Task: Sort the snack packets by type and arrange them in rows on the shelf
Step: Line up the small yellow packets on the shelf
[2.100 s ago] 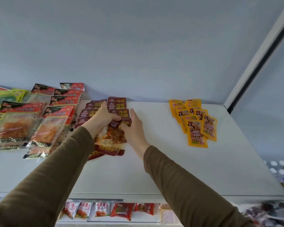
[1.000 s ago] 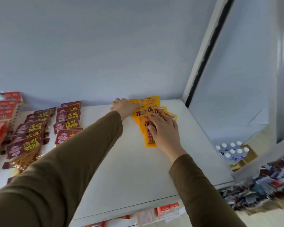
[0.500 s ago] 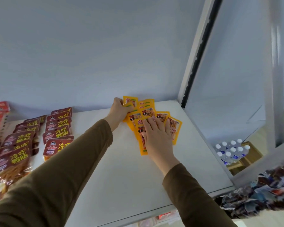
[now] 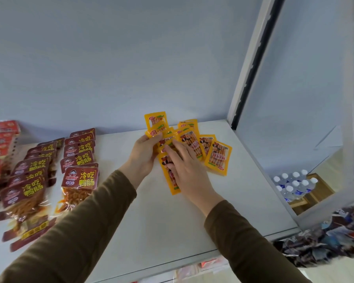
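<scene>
Dark red packets [image 4: 78, 160] lie in rows at the left of the white shelf [image 4: 151, 221]; the left hand [image 4: 142, 154] pinches a raised fan of yellow packets [image 4: 156, 124]; the right hand [image 4: 185, 170] presses flat, fingers straight, on more yellow packets [image 4: 218, 158] spread rightward

Capped water bottles [image 4: 294, 185] below, lower right.

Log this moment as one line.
left hand: grips yellow packets | right hand: presses yellow packet on shelf | step: sorting
</scene>
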The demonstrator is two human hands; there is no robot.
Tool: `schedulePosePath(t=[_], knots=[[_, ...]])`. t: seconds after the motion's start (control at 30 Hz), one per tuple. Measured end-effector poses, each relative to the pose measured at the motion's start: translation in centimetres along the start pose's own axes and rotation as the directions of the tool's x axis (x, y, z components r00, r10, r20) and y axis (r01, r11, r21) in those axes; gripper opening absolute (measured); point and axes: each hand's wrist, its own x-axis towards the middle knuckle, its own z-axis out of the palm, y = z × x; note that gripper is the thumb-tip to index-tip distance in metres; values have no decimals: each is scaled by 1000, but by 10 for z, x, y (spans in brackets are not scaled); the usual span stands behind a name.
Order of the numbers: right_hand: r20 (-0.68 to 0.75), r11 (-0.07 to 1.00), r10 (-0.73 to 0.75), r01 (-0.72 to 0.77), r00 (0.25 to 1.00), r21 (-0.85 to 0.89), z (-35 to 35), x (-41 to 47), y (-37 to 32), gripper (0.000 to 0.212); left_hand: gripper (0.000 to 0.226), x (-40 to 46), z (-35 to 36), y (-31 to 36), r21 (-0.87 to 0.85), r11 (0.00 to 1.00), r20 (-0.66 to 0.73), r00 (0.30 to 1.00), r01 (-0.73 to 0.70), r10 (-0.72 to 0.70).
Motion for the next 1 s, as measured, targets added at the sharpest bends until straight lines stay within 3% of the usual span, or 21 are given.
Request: schedulePosePath(t=[0.17,0.33,0.47,0.6,0.67,0.8,0.93,1.0], knots=[[12,984,34,-36,999,173,6,4,-9,47,36,-16,-4,-9,87,990,39,993,-114,111],[71,854,291,-293,954,430,2,7,-13,78,35,-23,-7,-4,111,988,-53,992,-112,118],[270,607,411,-482,871,632,1,15,-27,84,36,-27,-13,3,137,988,-137,987,-66,85],[402,294,423,-543,812,787,13,32,-56,65,38,-27,-33,23,140,990,-193,980,-26,53],[412,250,415,-537,811,806,20,39,-74,60,32,-26,-46,33,197,980,-216,976,5,39],[425,426,354,-548,833,720,32,43,-104,53,27,-21,-76,52,376,925,-264,963,48,58],[343,851,302,-414,889,324,44,27,-118,58,64,-21,-93,56,552,826,-301,951,113,71],[307,906,285,-360,908,224,45,24,-123,61,80,-22,-99,56,600,791,-321,942,119,102]])
